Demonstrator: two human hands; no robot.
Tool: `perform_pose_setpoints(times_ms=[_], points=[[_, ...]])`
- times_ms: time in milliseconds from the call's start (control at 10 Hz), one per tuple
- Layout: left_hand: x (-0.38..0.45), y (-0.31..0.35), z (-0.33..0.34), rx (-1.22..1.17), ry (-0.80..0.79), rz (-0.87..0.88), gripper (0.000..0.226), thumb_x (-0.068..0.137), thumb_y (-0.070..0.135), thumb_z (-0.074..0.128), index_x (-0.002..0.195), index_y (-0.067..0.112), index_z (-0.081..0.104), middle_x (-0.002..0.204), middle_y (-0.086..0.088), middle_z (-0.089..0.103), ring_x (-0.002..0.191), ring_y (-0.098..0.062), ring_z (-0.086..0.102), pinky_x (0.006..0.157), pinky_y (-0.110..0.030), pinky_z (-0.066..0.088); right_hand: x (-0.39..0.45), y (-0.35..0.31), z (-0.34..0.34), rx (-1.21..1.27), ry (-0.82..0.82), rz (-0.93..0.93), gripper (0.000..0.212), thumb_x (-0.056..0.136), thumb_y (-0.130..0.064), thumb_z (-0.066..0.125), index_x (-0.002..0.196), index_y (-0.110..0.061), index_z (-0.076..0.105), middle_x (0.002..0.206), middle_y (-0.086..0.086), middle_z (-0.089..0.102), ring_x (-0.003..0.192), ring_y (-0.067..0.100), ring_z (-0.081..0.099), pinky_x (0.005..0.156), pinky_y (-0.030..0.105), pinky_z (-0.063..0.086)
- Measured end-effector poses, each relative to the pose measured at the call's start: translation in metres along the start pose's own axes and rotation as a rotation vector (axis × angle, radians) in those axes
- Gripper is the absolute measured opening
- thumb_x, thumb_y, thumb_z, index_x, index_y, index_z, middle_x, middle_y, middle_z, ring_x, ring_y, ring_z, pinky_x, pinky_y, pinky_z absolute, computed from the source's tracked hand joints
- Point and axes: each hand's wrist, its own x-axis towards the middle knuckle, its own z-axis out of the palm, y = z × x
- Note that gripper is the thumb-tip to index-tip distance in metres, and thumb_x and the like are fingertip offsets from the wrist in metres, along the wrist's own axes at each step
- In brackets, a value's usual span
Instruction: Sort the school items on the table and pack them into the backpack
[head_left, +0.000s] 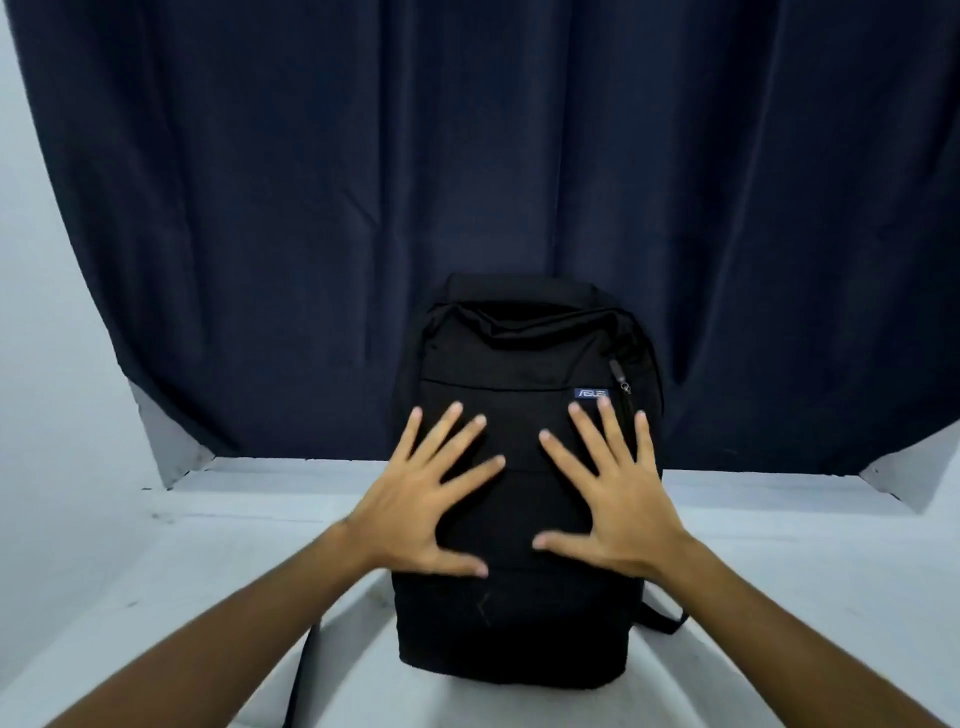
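Black cloth made up the backpack (524, 613), which lay in the middle of the frame on a white table (156, 561). Its top end pointed up toward the dark blue curtain (467, 156) that filled the upper part of the frame. A small blue label (590, 393) sat near the upper right of the bag's front. Just right of the label, a zip pull (621, 375) hung on the bag's side. The top of the bag looked zipped up, though the dark cloth made it hard to tell for sure.

Both hands were flat on the front of the bag, with all fingers straight and spread wide. The left hand (421, 512) was on the left half of the bag, its thumb pointing toward the middle. The right hand (618, 512) was on the right half, its thumb also pointing in. The 2 hands were near each other but did not touch, and neither one held anything.

One black strap (665, 616) stuck out from the bag's lower right side. Another strap (301, 670) hung down at the lower left, partly hidden behind the left arm.

White wall (47, 260) showed at the left edge of the frame.
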Motion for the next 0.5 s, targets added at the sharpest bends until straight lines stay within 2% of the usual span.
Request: perform_pose_setpoints(times_ms=[100,300,500], points=[[-0.024,0.002,0.017,0.004,-0.110,-0.105,0.116,0.064,0.092,0.051,0.154,0.023,0.025,0.162,-0.017,0.006,0.149,-0.040,-0.001,0.114,-0.066,0.011,-0.030,-0.003,0.016,-0.031,-0.055,-0.012,0.105,0.068,-0.091,0.041,0.149,-0.024,0.034,0.157,0.019,0.021,0.145,0.045,0.009,0.107,0.073,0.014],[-0.015,-0.013,0.025,-0.021,-0.221,-0.200,0.127,0.057,0.094,0.053,0.156,0.023,0.016,0.163,-0.015,-0.004,0.148,-0.038,-0.010,0.118,-0.058,0.007,-0.021,0.018,0.021,-0.034,-0.197,0.091,0.107,0.067,-0.093,0.037,0.152,-0.030,0.021,0.159,0.015,0.015,0.147,0.040,0.007,0.108,0.071,0.016],[-0.031,0.000,0.008,-0.067,-0.213,-0.189,0.112,0.069,0.088,0.050,0.155,0.024,0.018,0.163,-0.015,0.002,0.150,-0.036,-0.004,0.118,-0.057,0.012,-0.034,0.014,0.011,0.021,-0.193,0.088,0.104,0.070,-0.092,0.033,0.152,-0.029,0.018,0.159,0.016,0.017,0.147,0.036,0.008,0.109,0.069,0.020]])
